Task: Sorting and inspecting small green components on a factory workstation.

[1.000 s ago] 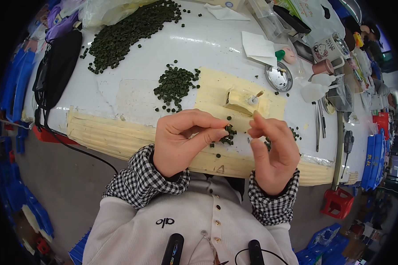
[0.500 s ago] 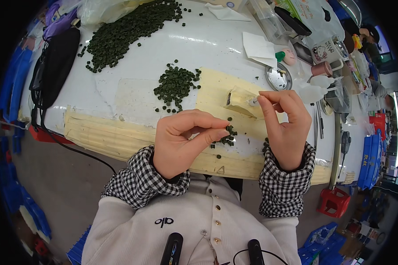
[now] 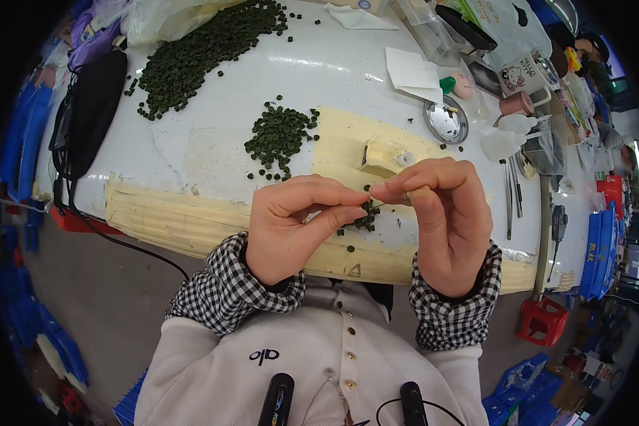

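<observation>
White table [image 3: 348, 64] in front of me, cream foam mat [image 3: 192, 220] laid along its near edge. Far left: big heap of dark green beads [image 3: 199, 53], black pouch [image 3: 92, 106] left of it with a cable running off the near edge. Smaller pile of green beads [image 3: 277, 135] at mid-table, just left of the raised part of the mat. Small cream block [image 3: 383, 155] sits on the mat just beyond my right hand. Right side: round metal tin [image 3: 446, 122], white paper [image 3: 412, 71], tweezers [image 3: 510, 199], clutter of bottles and tools further right.

My left hand [image 3: 291, 227] and right hand [image 3: 440, 220] are raised over the near mat, fingertips almost meeting. Left fingers together, thumb pinched against forefinger; whatever's in the pinch is too small to make out. Right fingers pinched shut on a thin thread-like strand [image 3: 380, 204] that runs toward the left fingertips. Few loose beads [image 3: 366, 216] lie on the mat right under the gap between my hands, one more [image 3: 351, 248] a little nearer.
</observation>
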Demonstrator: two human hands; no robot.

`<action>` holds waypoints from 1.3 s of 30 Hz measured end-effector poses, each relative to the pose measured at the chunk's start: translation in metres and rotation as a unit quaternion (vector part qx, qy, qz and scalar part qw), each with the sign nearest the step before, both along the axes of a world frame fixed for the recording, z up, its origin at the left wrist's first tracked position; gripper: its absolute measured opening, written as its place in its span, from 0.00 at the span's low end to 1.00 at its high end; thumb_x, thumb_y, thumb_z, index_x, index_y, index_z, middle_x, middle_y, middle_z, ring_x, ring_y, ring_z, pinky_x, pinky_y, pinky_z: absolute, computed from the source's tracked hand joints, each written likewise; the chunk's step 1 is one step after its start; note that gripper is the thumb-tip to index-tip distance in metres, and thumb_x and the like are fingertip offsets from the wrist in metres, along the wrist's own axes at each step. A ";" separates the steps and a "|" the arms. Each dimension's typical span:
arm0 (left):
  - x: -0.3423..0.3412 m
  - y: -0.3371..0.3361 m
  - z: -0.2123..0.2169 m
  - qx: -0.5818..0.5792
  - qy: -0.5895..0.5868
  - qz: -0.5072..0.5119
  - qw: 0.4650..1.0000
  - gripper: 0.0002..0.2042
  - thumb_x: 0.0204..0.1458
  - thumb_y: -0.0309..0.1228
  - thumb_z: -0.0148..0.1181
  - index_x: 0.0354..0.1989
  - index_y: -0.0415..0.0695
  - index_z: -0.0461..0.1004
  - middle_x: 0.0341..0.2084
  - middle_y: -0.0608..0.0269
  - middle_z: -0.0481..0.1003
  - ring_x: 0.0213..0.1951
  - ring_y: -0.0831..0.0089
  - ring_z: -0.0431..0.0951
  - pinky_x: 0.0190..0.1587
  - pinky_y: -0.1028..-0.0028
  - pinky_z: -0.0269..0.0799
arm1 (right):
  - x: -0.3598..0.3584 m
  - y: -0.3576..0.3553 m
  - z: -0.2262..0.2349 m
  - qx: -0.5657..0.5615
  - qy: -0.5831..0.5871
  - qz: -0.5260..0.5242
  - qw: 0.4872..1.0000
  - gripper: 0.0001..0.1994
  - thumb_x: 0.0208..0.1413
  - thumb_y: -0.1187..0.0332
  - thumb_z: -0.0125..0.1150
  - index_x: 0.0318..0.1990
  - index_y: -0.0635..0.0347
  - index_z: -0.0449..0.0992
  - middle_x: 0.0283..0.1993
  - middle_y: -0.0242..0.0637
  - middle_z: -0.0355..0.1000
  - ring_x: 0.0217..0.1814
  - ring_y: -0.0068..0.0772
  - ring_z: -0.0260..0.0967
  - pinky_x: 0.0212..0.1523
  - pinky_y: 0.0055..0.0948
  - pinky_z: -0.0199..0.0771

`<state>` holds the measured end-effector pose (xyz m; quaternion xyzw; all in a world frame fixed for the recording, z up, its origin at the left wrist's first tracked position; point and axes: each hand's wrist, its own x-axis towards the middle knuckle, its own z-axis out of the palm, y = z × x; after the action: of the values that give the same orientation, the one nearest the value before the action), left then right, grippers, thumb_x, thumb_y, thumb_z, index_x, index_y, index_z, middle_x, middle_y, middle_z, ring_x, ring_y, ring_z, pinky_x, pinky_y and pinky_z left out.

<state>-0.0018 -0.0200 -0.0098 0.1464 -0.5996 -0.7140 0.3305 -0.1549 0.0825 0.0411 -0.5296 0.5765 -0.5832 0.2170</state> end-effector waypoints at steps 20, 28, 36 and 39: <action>0.001 -0.002 0.003 -0.032 -0.024 -0.007 0.999 0.09 0.48 0.11 0.59 0.37 0.33 0.78 0.35 0.52 0.78 0.37 0.72 0.78 0.41 0.76 0.75 | -0.006 -0.001 0.001 -0.010 0.020 -0.093 0.995 0.04 0.62 0.76 0.50 0.39 0.69 0.68 0.36 0.41 0.72 0.39 0.28 0.76 0.41 0.24 0.76; 0.000 0.001 0.000 0.005 -0.007 0.015 1.000 0.08 0.50 0.13 0.59 0.38 0.33 0.77 0.35 0.52 0.78 0.36 0.73 0.78 0.40 0.77 0.74 | -0.027 -0.014 -0.011 0.006 0.342 -0.222 0.913 0.04 0.54 0.77 0.60 0.35 0.67 0.72 0.31 0.41 0.71 0.32 0.41 0.71 0.34 0.31 0.70; 0.002 0.000 -0.002 0.036 -0.004 0.016 0.999 0.08 0.49 0.15 0.62 0.39 0.33 0.78 0.36 0.55 0.78 0.39 0.74 0.78 0.44 0.77 0.74 | -0.013 -0.001 -0.003 0.045 0.337 -0.190 0.921 0.11 0.52 0.79 0.61 0.44 0.66 0.76 0.36 0.44 0.71 0.36 0.43 0.69 0.38 0.32 0.69; 0.004 0.000 -0.004 0.047 0.004 0.017 0.999 0.09 0.50 0.15 0.62 0.40 0.33 0.78 0.37 0.55 0.78 0.40 0.74 0.78 0.45 0.77 0.74 | 0.006 0.018 0.002 0.081 0.209 -0.084 0.971 0.15 0.53 0.81 0.58 0.49 0.67 0.76 0.37 0.43 0.71 0.38 0.37 0.70 0.39 0.27 0.70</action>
<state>0.0018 -0.0197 -0.0137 0.1690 -0.5616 -0.7359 0.3383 -0.1489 0.1002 0.0433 -0.5699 0.6970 -0.4269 0.0844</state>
